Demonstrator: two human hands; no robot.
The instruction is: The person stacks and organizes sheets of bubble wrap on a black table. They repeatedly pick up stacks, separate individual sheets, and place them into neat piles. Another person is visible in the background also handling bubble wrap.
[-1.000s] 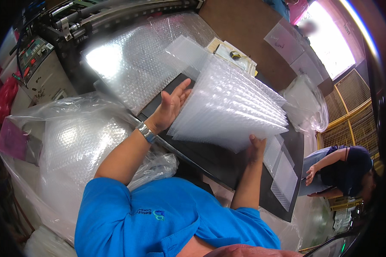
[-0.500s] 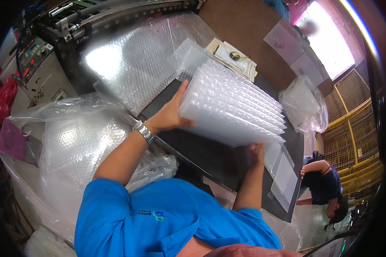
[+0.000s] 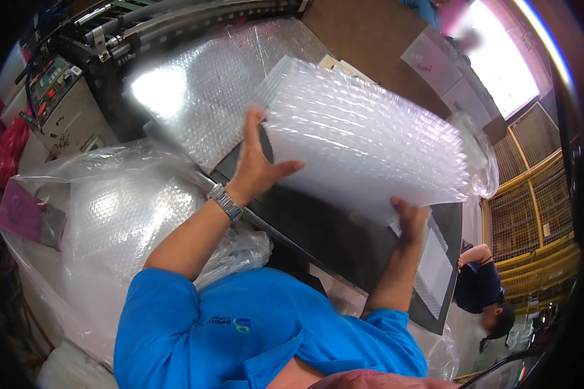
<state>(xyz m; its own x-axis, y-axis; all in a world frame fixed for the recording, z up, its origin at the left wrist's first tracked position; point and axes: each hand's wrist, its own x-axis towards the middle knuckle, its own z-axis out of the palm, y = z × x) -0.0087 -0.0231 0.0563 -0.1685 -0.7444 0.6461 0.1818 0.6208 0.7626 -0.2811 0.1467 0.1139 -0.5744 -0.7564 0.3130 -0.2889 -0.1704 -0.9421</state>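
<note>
A thick stack of clear bubble-wrap sheets or bags stands tilted over the dark tabletop, its layered edges fanned toward the far right. My left hand is at the stack's left end, thumb and fingers spread wide, the thumb in front of the near face. At the lower right corner, my right hand grips the stack, thumb on the near side; its other fingers are partly hidden. Smaller bubble-wrap pieces lie on the tabletop beside my right forearm.
A large bubble-wrap sheet covers the surface beyond my left hand, below a roller machine. Clear plastic bagging with bubble wrap fills the left side. A control box stands farther left. At right, another person bends near yellow mesh fencing.
The stack has shifted right and its layers have drawn closer together. My right hand has moved right and up with it. My left hand's fingers and thumb have spread at the left end.
</note>
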